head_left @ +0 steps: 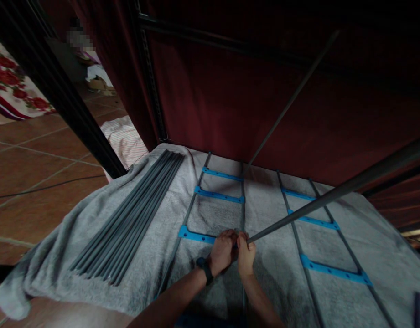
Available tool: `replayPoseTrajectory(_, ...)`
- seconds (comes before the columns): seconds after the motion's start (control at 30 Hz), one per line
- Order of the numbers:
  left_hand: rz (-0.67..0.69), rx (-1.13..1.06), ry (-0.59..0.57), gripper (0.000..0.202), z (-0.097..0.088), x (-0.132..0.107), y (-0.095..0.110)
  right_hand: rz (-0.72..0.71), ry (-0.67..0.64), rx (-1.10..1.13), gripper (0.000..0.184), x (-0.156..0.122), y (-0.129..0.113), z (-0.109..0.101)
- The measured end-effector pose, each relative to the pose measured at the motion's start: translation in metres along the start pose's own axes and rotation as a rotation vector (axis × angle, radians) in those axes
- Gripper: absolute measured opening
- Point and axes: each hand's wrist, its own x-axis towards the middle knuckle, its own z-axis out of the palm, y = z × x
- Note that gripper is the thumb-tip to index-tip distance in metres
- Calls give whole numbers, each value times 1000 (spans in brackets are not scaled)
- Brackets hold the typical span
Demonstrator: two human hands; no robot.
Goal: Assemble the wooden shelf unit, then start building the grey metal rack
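Note:
Both of my hands are close together at the right end of a blue crosspiece point(196, 235) on the left ladder-like frame. My left hand point(222, 250), with a dark band on its wrist, is closed around that end; its fingertips hide the joint. My right hand point(246, 256) is closed on the lower end of a grey pole point(312, 200), which slants up to the right. Further blue crosspieces point(219, 195) join the frame's two grey rods point(243, 214) behind my hands. Another thin pole point(292, 100) leans up from the far end of this frame.
A bundle of grey rods point(131, 214) lies left on the grey blanket point(151, 255). A second frame with blue crosspieces point(336, 272) lies to the right. Dark red cloth point(213, 91) hangs behind, and a black metal post point(73, 109) stands at left.

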Motion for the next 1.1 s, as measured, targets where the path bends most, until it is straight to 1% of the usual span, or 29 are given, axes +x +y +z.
replayPoseTrajectory(0.1,-63,4,-17,29,0,0,0,9,33,14,49,1,2,4)
replayPoseTrajectory(0.23,-72,-14,-28,27,2,0,-2,21,37,54,51,3,7,6)
replayPoseTrajectory(0.47,-107,-54,-21,28,8,2,-8,34,45,124,44,6,21,5)
replayPoseTrajectory(0.73,-186,-99,-74,29,0,1,-2,41,74,193,39,8,33,7)
replayPoseTrajectory(0.9,-179,-110,-64,29,-3,1,0,62,66,225,38,8,33,7)
replayPoseTrajectory(1.1,-172,-79,-46,27,0,0,-1,54,63,217,39,8,32,7)
